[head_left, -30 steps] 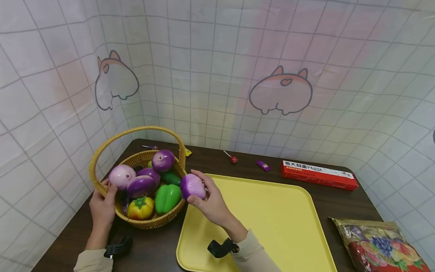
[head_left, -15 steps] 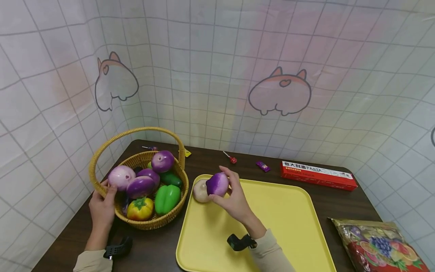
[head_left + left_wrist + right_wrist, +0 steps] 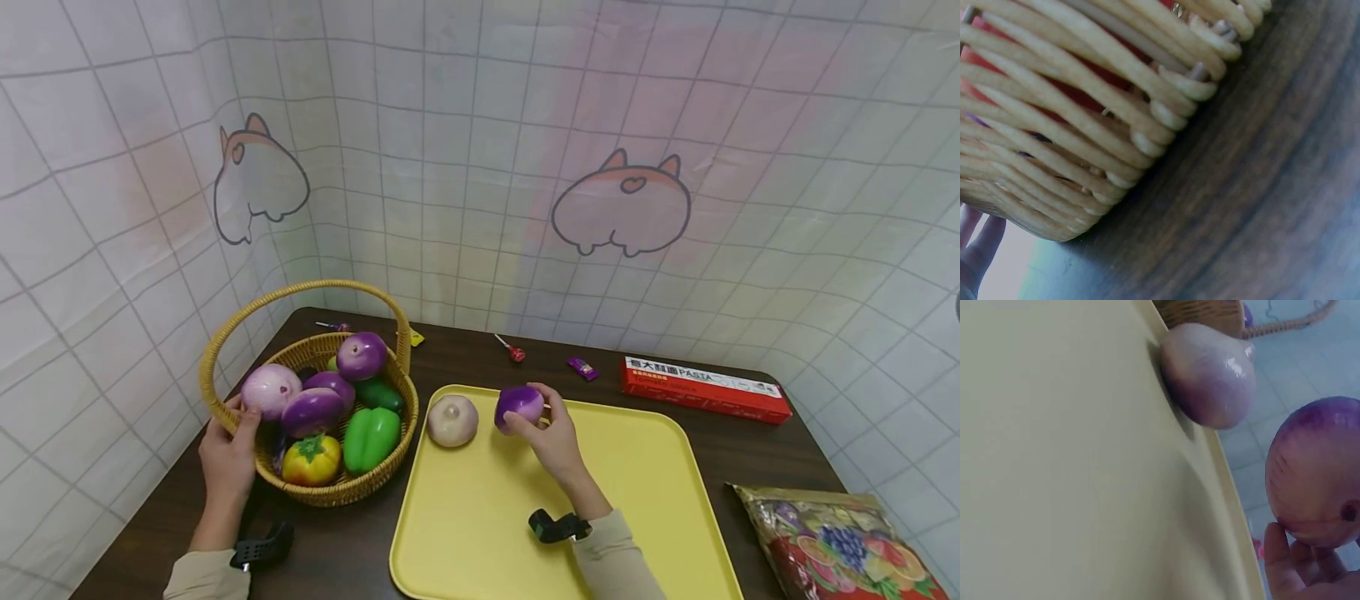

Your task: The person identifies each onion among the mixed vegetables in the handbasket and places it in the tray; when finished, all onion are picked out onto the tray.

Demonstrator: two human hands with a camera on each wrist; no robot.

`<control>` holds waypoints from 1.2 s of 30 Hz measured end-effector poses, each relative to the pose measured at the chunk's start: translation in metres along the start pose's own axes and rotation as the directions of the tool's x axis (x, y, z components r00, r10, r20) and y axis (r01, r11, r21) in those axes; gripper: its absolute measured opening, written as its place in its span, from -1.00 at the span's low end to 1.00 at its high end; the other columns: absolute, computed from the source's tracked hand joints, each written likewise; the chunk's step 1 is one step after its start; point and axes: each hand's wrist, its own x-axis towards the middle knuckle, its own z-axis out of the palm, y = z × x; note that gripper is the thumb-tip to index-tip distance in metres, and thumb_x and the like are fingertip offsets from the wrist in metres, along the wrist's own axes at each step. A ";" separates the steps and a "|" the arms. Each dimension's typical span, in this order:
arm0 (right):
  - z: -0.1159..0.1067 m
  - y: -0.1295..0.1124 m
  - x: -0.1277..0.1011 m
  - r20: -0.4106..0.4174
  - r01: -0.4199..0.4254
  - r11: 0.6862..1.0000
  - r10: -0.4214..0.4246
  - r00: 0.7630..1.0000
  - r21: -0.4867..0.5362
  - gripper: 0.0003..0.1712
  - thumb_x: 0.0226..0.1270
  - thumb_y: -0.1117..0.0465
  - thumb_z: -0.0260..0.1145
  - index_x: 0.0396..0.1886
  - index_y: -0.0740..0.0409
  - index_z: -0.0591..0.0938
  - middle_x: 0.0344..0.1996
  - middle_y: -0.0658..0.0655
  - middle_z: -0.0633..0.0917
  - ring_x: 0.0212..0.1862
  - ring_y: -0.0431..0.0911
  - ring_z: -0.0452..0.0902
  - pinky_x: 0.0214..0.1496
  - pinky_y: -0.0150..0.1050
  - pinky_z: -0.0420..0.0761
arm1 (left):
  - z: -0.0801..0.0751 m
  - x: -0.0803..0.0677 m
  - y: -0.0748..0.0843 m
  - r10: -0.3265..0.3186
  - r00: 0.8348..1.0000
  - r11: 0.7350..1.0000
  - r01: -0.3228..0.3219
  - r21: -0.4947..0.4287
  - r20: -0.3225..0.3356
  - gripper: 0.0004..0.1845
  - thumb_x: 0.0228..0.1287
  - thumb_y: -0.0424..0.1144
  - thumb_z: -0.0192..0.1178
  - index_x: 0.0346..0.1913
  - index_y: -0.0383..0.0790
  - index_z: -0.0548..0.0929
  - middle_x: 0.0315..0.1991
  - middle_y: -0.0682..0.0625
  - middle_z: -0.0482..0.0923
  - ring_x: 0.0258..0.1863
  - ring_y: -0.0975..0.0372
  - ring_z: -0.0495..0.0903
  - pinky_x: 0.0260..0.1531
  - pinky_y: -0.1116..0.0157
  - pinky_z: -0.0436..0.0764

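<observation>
My right hand [image 3: 558,437] pinches a purple-and-white onion [image 3: 517,410] between thumb and fingers, over the back of the yellow tray [image 3: 480,533]. In the right wrist view this onion [image 3: 1319,472] shows a dark spot at one end. A paler onion [image 3: 452,421] rests on the tray's back left corner. At the left, my left hand [image 3: 228,462] grips the side of the wicker basket [image 3: 337,496] near the foot of its handle. Inside the basket are several purple and pink onion-like pieces [image 3: 313,412], a green bell pepper [image 3: 371,439] and a yellow-red tomato [image 3: 311,461].
Behind the tray lie a red lollipop [image 3: 513,350], a purple wrapped candy [image 3: 582,367] and a red pasta box [image 3: 705,390]. A yellow wrapper [image 3: 416,337] is beside the basket. A bag with fruit pictures [image 3: 840,542] lies at the right on the dark table [image 3: 322,558].
My right hand has carried the onion from the basket's right rim rightward over the tray, uncovering the pale onion. My left hand has stayed on the basket.
</observation>
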 end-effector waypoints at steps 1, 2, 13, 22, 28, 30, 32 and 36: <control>-0.001 0.001 0.000 -0.003 -0.019 1.000 0.019 1.000 0.005 -0.30 0.20 0.26 0.42 0.31 0.25 0.37 0.08 0.30 0.49 -0.04 -0.03 0.41 -0.12 -0.33 0.51 | 0.000 0.000 0.000 -0.001 1.000 1.000 0.001 -0.004 0.001 -0.51 0.38 -0.04 0.16 0.23 -0.27 0.54 -0.30 0.25 0.42 -0.25 0.37 0.39 -0.28 0.62 0.36; -0.003 0.002 0.000 -0.005 -0.034 0.999 0.034 0.999 0.011 -0.30 0.20 0.26 0.42 0.31 0.24 0.36 0.10 0.30 0.47 -0.02 -0.01 0.41 -0.11 -0.33 0.51 | 0.000 0.000 0.000 -0.003 1.000 1.000 0.003 -0.006 0.002 -0.51 0.38 -0.04 0.16 0.23 -0.27 0.54 -0.30 0.24 0.42 -0.25 0.37 0.39 -0.28 0.62 0.37; -0.004 0.002 -0.003 -0.056 -0.048 0.989 0.041 0.998 -0.140 -0.27 0.09 0.27 0.48 0.24 0.31 0.39 0.10 0.33 0.48 0.02 0.15 0.48 -0.08 -0.16 0.59 | 0.001 0.003 -0.001 -0.008 1.000 1.000 0.008 -0.006 0.010 -0.52 0.38 -0.03 0.15 0.24 -0.24 0.54 -0.28 0.24 0.43 -0.24 0.37 0.40 -0.27 0.63 0.38; -0.005 0.035 0.009 0.001 -0.030 0.998 0.030 1.000 -0.058 -0.17 0.06 0.32 0.52 0.33 0.24 0.36 0.16 0.32 0.48 0.01 0.09 0.51 -0.10 -0.32 0.56 | 0.000 0.001 -0.001 -0.010 1.000 1.000 0.010 0.003 0.021 -0.50 0.39 -0.02 0.14 0.25 -0.27 0.52 -0.27 0.21 0.42 -0.23 0.36 0.39 -0.25 0.61 0.37; -0.007 0.055 0.015 0.005 -0.002 0.996 0.003 1.000 -0.085 -0.16 0.02 0.35 0.52 0.32 0.16 0.35 0.17 0.25 0.49 0.17 0.08 0.43 0.20 -0.05 0.46 | 0.000 0.002 -0.002 -0.011 1.000 1.000 0.011 -0.005 0.025 -0.50 0.40 -0.03 0.14 0.25 -0.27 0.52 -0.26 0.22 0.41 -0.21 0.37 0.39 -0.24 0.63 0.38; -0.008 0.056 0.016 0.009 0.005 0.994 -0.004 1.000 -0.111 -0.13 0.00 0.35 0.54 0.32 0.16 0.34 0.16 0.26 0.49 0.16 0.12 0.43 0.20 0.04 0.45 | 0.000 0.003 -0.002 -0.012 1.000 1.000 0.012 -0.009 0.026 -0.51 0.40 -0.03 0.14 0.25 -0.26 0.52 -0.25 0.22 0.42 -0.21 0.37 0.39 -0.24 0.63 0.38; -0.009 0.057 0.016 0.020 0.006 0.988 -0.003 1.000 -0.155 -0.08 -0.03 0.32 0.56 0.35 0.15 0.32 0.18 0.26 0.47 0.12 0.14 0.45 0.17 0.06 0.45 | 0.000 0.003 -0.003 -0.013 1.000 1.000 0.013 -0.009 0.029 -0.51 0.40 -0.04 0.14 0.26 -0.25 0.52 -0.25 0.22 0.42 -0.21 0.37 0.39 -0.25 0.64 0.38; -0.009 0.058 0.015 0.057 0.022 0.971 -0.009 0.998 -0.237 -0.01 -0.07 0.29 0.59 0.39 0.11 0.31 0.20 0.25 0.44 0.06 0.15 0.48 0.12 0.03 0.47 | 0.000 0.002 -0.003 -0.009 1.000 1.000 0.009 -0.003 0.029 -0.50 0.40 -0.03 0.14 0.26 -0.25 0.52 -0.26 0.19 0.41 -0.22 0.36 0.39 -0.26 0.63 0.38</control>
